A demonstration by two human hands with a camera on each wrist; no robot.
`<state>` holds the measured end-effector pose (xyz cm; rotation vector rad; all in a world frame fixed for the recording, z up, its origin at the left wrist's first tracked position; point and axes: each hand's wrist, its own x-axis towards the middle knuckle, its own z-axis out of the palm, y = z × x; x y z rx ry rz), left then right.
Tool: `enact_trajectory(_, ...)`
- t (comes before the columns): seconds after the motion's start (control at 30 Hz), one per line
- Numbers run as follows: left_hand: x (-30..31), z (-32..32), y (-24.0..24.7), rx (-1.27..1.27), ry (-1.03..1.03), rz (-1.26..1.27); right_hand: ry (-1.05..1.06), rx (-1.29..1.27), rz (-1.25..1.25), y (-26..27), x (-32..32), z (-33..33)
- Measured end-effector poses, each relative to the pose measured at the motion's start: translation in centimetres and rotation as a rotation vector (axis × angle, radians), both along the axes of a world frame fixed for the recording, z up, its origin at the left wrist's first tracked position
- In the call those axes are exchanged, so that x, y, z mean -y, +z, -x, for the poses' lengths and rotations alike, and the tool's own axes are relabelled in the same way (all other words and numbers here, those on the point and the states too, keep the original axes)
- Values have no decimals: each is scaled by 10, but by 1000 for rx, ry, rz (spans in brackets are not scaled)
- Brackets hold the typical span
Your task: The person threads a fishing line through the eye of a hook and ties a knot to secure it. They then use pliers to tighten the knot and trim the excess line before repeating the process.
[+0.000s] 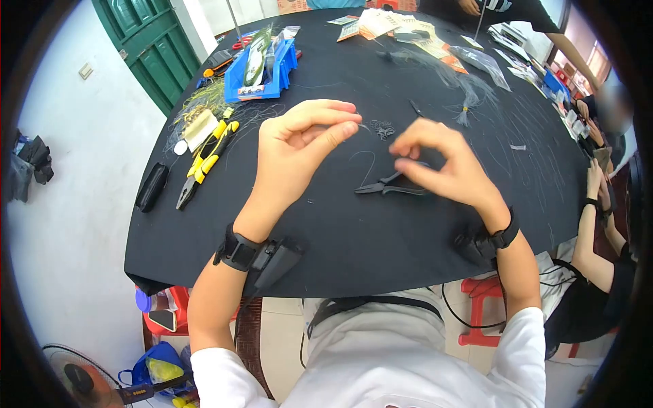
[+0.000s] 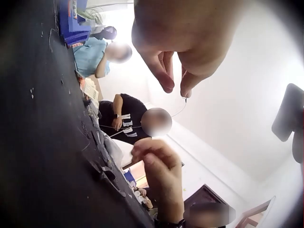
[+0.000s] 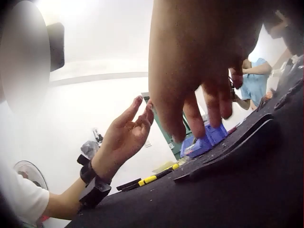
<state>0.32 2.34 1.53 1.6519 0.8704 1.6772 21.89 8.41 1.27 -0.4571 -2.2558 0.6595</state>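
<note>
My left hand (image 1: 296,139) is raised over the middle of the table, thumb and forefinger pinching a thin line. In the left wrist view a tiny dark piece (image 2: 185,99) shows at the thumb tip, and the line (image 2: 179,113) curves down from there. To the right, my right hand (image 1: 445,160) hovers with bent fingers and a gap between thumb and forefinger, nothing visible in it. Below it lie grey-black pliers (image 1: 382,187), partly hidden by that hand. Between the hands, farther back, is a small pile of tiny dark metal pieces (image 1: 382,129).
Yellow-black pliers (image 1: 203,163), a black case (image 1: 152,187) and a blue bin (image 1: 262,75) of packets lie left. Tangled line (image 1: 197,109) sits beside the bin. Bundled line (image 1: 462,102) and paper cards (image 1: 381,24) lie at the back. Other people sit around the table.
</note>
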Motion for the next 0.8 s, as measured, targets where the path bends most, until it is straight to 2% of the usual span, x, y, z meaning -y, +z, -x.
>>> enact_trajectory(0.1, 2, 0, -1, -162, -18, -42, -40, -218, 164, 6, 14, 9)
enact_trajectory(0.23, 3, -3, -3, -205, -36, -47, 18, -238, 319, 1, 20, 15)
enact_trajectory(0.4, 3, -8, -4, -228, -65, -36, 1, -222, 253, -3, 18, 16)
enact_trajectory(0.5, 1, -10, -7, -133, -107, -46, -20, -226, 218, -4, 18, 16)
enact_trajectory(0.6, 6, -9, 2, -19, -131, 217, -35, -238, 181, -3, 17, 16)
enact_trajectory(0.8, 8, -14, -2, -11, -187, 202, 12, -295, 259, -4, 17, 18)
